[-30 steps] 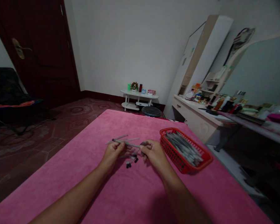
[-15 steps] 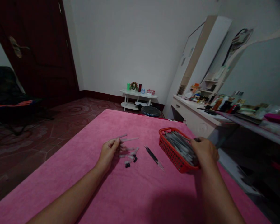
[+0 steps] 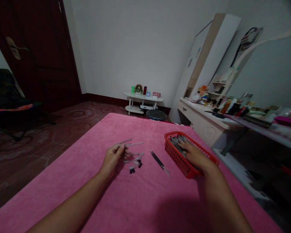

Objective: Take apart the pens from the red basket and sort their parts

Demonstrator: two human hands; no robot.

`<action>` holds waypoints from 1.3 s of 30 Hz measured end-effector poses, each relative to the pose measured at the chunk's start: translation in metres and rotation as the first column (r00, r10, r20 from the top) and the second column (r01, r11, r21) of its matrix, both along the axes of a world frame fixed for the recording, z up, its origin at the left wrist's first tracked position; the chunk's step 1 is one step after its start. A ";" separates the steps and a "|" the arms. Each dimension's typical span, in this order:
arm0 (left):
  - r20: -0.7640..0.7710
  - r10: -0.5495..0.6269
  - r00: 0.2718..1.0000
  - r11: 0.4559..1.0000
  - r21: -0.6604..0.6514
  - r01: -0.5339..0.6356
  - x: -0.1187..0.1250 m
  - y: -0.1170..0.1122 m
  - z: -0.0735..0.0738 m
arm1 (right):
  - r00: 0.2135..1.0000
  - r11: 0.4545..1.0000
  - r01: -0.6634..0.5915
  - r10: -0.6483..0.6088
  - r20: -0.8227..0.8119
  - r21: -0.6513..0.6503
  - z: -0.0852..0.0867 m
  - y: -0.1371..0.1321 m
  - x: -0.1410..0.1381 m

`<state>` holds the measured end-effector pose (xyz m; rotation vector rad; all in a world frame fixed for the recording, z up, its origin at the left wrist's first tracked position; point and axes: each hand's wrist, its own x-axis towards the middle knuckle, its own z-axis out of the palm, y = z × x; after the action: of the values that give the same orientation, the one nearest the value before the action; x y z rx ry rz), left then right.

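Note:
My left hand (image 3: 115, 157) is closed, thumb against fingers, on pale, slender pen barrels (image 3: 134, 144) that stick out past its fingertips. Beside it on the pink cloth lie small translucent pieces (image 3: 136, 158) and several small black caps (image 3: 132, 171). Between my hands rest a few dark ink refills (image 3: 158, 160) with clear ends, side by side at a slant. My right hand (image 3: 195, 157) reaches into a red plastic basket (image 3: 177, 159), its fingers stretched out over a heap of grey pen parts (image 3: 176, 141). The palm side is hidden, and the fingertips are slightly blurred.
A pink cloth (image 3: 92, 200) covers the surface under my hands. To the right stands a white dressing table (image 3: 203, 118) crowded with bottles. Beyond the far edge are a low white stand (image 3: 135, 97) and a round dark object (image 3: 156, 114). A folding chair (image 3: 12, 97) is at left.
My right hand has moved left from the basket's right rim to over the pen parts inside. My left hand has barely moved.

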<state>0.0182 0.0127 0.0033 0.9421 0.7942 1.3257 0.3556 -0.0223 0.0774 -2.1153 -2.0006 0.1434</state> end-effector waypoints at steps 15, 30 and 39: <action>0.018 0.013 1.000 1.000 -0.008 -0.013 -0.001 0.001 0.001 | 0.998 0.998 0.056 -0.057 0.014 0.034 0.005 0.000 -0.005; -0.735 0.394 0.552 0.820 0.552 0.149 -0.034 0.034 -0.010 | 0.984 0.966 0.121 -0.087 -0.154 0.229 0.025 -0.004 -0.023; -0.916 0.337 0.218 0.765 0.401 0.503 -0.022 0.028 -0.005 | 0.947 0.951 -0.022 0.118 -0.298 0.307 0.020 0.001 -0.092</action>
<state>-0.0040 0.0406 -0.0017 2.5640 1.1967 0.6751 0.2637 -0.0212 0.0971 -1.7132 -1.7827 0.1641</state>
